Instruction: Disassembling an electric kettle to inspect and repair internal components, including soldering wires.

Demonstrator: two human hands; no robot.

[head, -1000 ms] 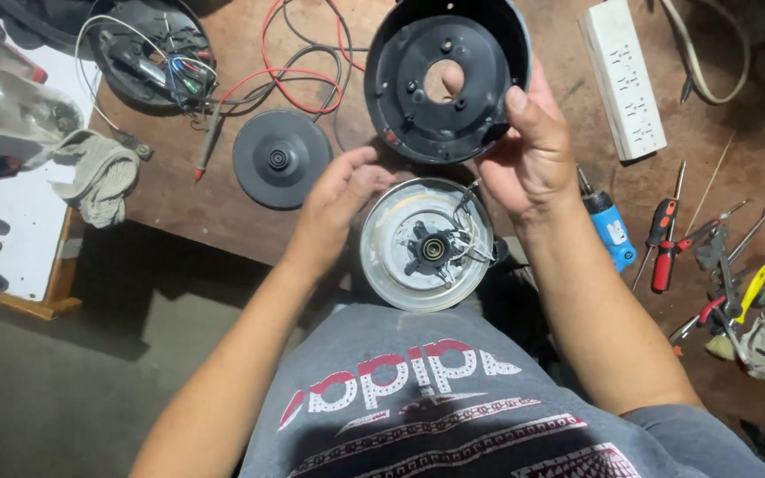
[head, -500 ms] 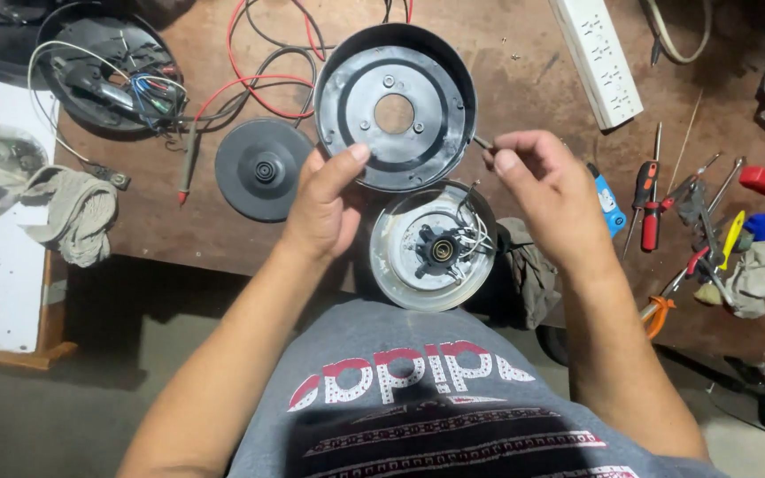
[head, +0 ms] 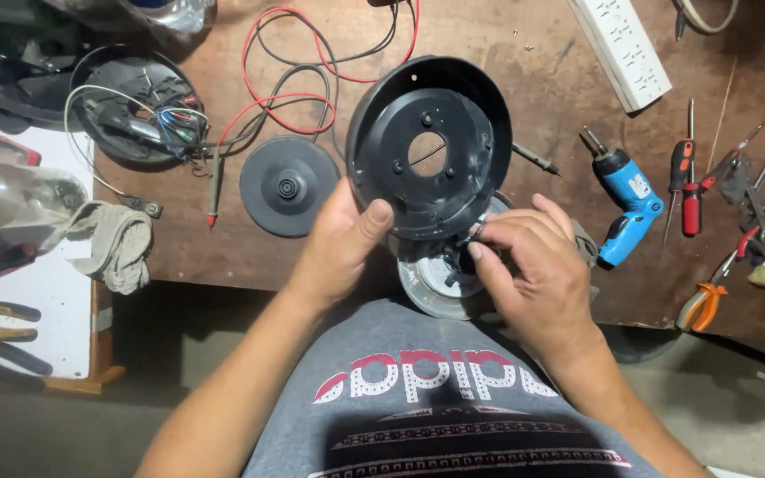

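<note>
My left hand (head: 340,243) grips the lower left rim of a round black plastic housing (head: 429,142) with a hole in its middle, held tilted above the table edge. Below it, on my lap at the table edge, lies a silver round motor plate (head: 427,281), half hidden by the housing and by my right hand (head: 533,265). The right hand's fingertips pinch at small parts or wires near the plate's centre; what they hold is too small to tell. A separate black disc (head: 289,186) lies flat on the wooden table (head: 542,97), left of the housing.
Red and black wires (head: 287,97) loop across the table. A black round base with wiring (head: 139,111) sits at the far left, near a grey rag (head: 117,243). A white power strip (head: 622,49), a blue electric screwdriver (head: 626,190), screwdrivers (head: 685,177) and pliers (head: 710,296) lie right.
The black housing passed from my right hand to my left and came lower and closer. My right hand dropped onto the silver motor plate. The view shifted nearer.
</note>
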